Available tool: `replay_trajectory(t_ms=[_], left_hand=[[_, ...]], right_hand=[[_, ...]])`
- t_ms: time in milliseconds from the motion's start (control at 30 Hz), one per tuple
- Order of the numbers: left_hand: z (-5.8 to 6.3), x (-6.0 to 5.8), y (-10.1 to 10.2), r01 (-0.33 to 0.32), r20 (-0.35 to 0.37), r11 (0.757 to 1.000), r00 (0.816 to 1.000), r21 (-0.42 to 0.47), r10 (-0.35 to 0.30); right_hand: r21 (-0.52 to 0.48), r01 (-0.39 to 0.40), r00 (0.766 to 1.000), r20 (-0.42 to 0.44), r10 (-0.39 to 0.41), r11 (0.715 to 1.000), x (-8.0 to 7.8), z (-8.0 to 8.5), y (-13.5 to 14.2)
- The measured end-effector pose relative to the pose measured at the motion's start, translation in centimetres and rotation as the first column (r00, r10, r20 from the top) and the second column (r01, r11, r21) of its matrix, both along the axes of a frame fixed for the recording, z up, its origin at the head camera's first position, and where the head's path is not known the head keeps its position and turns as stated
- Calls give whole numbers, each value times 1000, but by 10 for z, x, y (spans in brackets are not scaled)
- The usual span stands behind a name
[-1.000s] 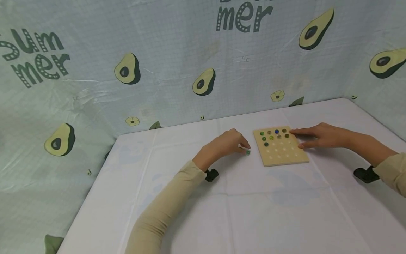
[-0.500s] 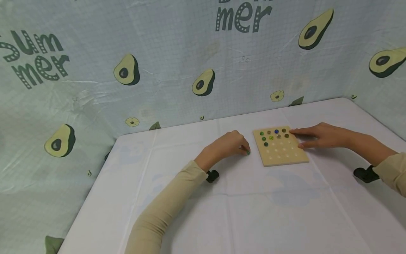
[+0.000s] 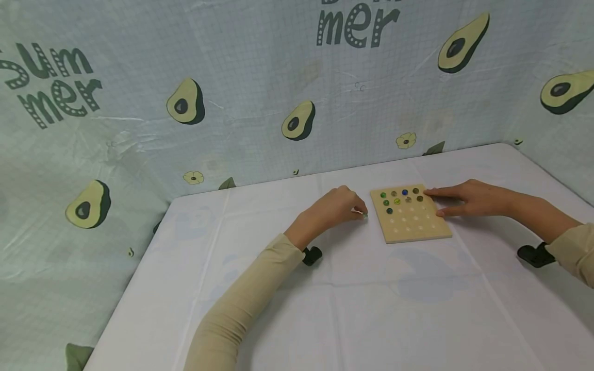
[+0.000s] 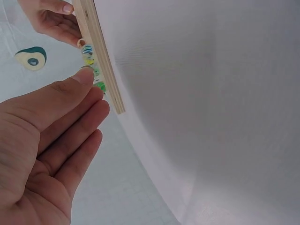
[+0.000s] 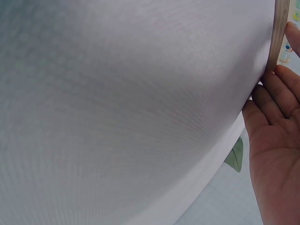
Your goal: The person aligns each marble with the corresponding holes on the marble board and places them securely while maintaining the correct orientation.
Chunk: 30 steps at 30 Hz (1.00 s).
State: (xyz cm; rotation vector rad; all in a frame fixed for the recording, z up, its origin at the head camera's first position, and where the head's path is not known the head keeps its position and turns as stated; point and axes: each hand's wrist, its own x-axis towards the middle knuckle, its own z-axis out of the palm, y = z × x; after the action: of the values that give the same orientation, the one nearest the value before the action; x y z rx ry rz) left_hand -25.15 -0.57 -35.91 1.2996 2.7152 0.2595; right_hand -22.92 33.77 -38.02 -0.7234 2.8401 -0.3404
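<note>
A square wooden board (image 3: 417, 235) with rows of round hollows lies on the table. Glass marbles fill its far row and the second one, and a dark green marble (image 3: 389, 211) sits at the left of the third. Just off the board's left edge, my left hand (image 3: 337, 208) pinches a small greenish marble (image 3: 365, 215) between thumb and fingertips; the fingers mostly cover it. My right hand (image 3: 480, 200) rests against the board's right edge with fingers extended. In the right wrist view its fingertips touch the side of the board (image 5: 280, 35).
A white cloth (image 3: 371, 309) covers the table. Behind stands a pale curtain (image 3: 250, 103) printed with avocados and lettering. Dark wrist cameras sit under both wrists, the left camera (image 3: 312, 256) close over the cloth.
The left fingers have closed on the marble that lay at their tips and raised it slightly, moving a little toward the board. The right hand and the board have stayed still.
</note>
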Motion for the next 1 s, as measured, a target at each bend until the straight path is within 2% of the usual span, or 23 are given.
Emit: replay_trajectory(t_ms=[567, 1000], left_hand=[[10, 0, 6, 21, -36, 998, 999, 58, -19], [10, 3, 17, 26, -54, 996, 998, 80, -22]], right_hand=[[10, 17, 1000, 17, -17, 1000, -1, 0, -1], [12, 13, 1000, 9, -13, 1000, -2, -1, 0]])
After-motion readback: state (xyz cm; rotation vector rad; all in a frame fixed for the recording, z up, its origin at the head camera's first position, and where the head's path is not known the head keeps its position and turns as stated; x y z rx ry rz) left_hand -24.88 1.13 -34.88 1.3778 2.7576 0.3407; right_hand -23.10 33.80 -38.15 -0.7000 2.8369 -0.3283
